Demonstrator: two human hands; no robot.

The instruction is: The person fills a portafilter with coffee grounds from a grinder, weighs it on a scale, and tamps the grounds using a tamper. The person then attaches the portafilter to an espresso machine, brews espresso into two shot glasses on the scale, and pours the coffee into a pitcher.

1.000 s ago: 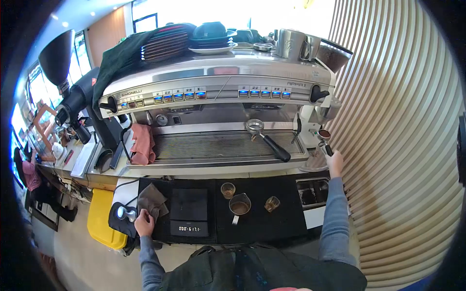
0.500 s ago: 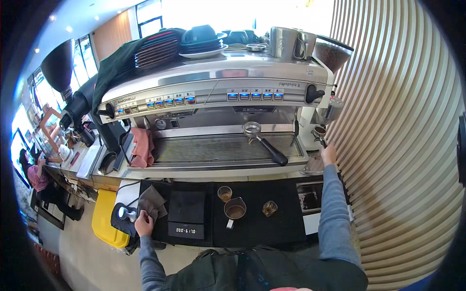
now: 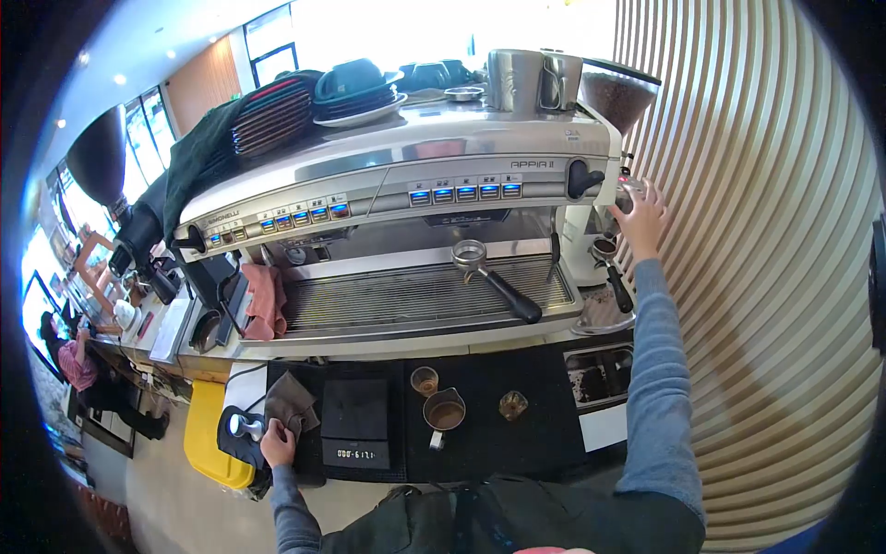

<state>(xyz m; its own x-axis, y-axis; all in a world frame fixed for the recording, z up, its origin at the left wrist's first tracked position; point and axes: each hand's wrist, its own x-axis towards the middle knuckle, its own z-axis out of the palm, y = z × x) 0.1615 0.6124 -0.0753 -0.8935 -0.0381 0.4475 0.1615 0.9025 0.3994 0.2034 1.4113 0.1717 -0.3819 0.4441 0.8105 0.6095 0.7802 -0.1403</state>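
Observation:
My right hand [image 3: 643, 220] is raised at the coffee grinder's doser [image 3: 629, 194], its fingers spread against it. Below, a portafilter [image 3: 620, 288] with ground coffee in its basket rests at the grinder, its handle free of my hand. At the lower left, my left hand [image 3: 278, 445] has its fingers closed on the edge of a grey-brown cloth [image 3: 291, 402]. Right beside that hand a tamper [image 3: 244, 426] with a pale metal end lies on the black mat. What the palm covers is hidden.
A second portafilter [image 3: 498, 284] lies on the espresso machine's drip tray [image 3: 397, 291]. On the mat are a scale [image 3: 356, 415], a small glass [image 3: 425, 379], a pitcher of brown liquid [image 3: 445, 412] and another glass [image 3: 513, 404]. A person [image 3: 83, 369] stands far left.
My right hand has let go of the portafilter handle and moved up to the grinder's doser. The portafilter stays at the grinder. My left hand remains by the cloth; the view has shifted slightly.

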